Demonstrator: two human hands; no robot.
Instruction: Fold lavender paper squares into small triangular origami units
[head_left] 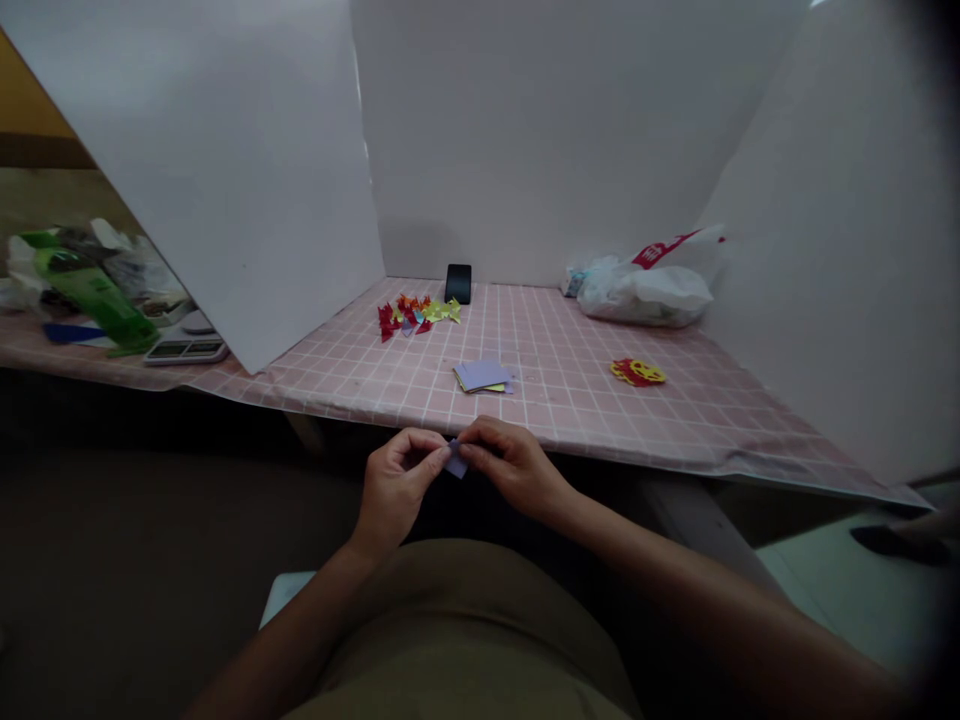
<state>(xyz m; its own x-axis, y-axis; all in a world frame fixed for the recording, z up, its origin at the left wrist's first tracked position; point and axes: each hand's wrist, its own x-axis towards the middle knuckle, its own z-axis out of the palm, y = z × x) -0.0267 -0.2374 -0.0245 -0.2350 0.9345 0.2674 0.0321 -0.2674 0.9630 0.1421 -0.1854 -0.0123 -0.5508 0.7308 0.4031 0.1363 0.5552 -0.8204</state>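
A small folded piece of purple paper (456, 462) is pinched between my two hands, just off the table's front edge. My left hand (399, 487) grips its left side with thumb and index finger. On the opposite side, my right hand (516, 464) pinches it with thumb and fingers. Straight ahead on the table lies a small stack of square paper sheets (481, 375), purple on top with yellow showing beneath. Behind it sits a pile of small folded paper figures (409, 314) in red, orange and yellow.
The table has a pink checked cloth (555, 400) and white panels around it. Red and yellow cut-out shapes (637, 373) lie at right, below a white plastic bag (645, 290). A black phone (458, 284) leans at the back. Outside the left panel are a scale (186, 348) and green bottle (97, 295).
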